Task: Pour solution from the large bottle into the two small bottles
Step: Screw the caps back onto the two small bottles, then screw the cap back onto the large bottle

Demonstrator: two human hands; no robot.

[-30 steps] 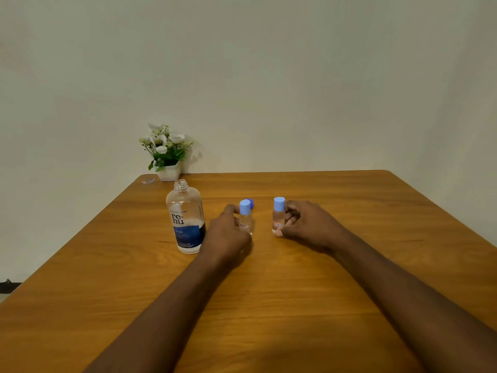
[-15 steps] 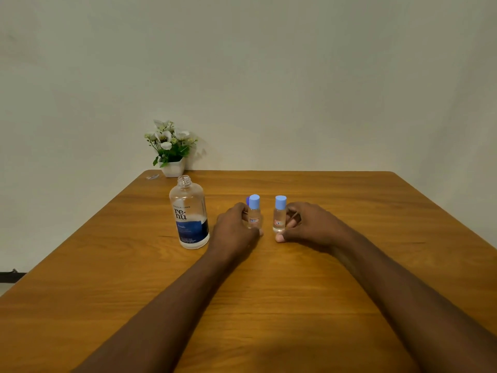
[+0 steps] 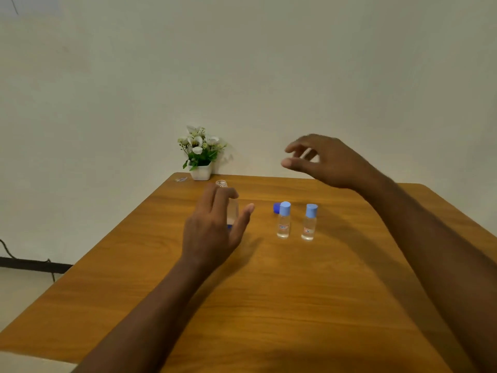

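left hand (image 3: 212, 232) fingers spread before the large bottle (image 3: 233, 208); right hand (image 3: 328, 161) raised, fingers apart.

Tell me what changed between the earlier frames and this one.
Both hands let go of the small bottles. The left hand moved left, open, in front of the large bottle; the right hand lifted up, open, above the table. The left small bottle and right small bottle stayed upright and capped, the dark blue cap behind them. The flower pot is unchanged.
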